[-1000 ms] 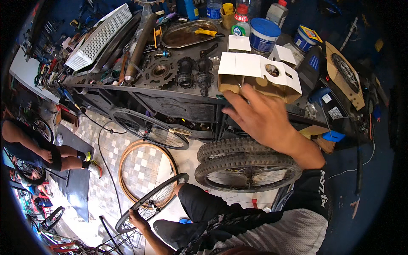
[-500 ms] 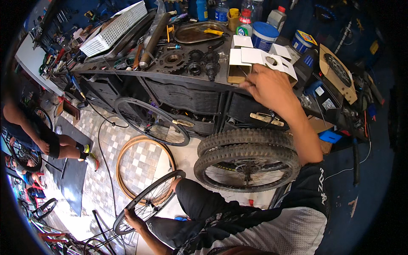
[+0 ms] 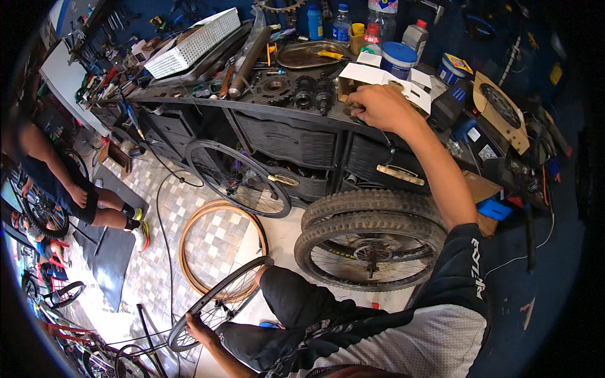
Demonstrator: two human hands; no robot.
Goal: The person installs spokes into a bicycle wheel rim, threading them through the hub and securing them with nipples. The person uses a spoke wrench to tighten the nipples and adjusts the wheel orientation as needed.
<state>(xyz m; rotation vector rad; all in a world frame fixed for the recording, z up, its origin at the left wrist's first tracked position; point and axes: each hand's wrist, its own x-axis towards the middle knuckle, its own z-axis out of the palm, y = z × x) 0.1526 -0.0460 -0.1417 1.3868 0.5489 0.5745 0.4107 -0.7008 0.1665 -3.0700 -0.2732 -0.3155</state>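
My left hand (image 3: 200, 331) is closed round the rim of a spoked bicycle wheel (image 3: 227, 286) without a tyre, which leans tilted by my knees. Stretched out over the front edge of the workbench (image 3: 208, 99), my right hand (image 3: 378, 108) has its fingers pinched together. Something small and dark shows at those fingertips, too little of it to name. Right behind that hand stands an open white cardboard box (image 3: 360, 74) with cut-outs, partly covered by the hand. Greasy dark hub-like parts (image 3: 313, 94) and a toothed sprocket (image 3: 275, 87) lie on the bench left of it.
Two knobbly-tyred wheels (image 3: 372, 220) rest below the bench on the right. Tan-walled tyres (image 3: 184, 249) lie on the tiled floor, and another wheel (image 3: 192, 165) leans against the cabinet. A black hose (image 3: 165, 233) crosses the floor. Another person (image 3: 63, 170) stands at left.
My right hand has drawn slightly left and back from the box, its fingers now pinched over the bench edge. My left hand still grips the wheel. The whole view has shifted somewhat.
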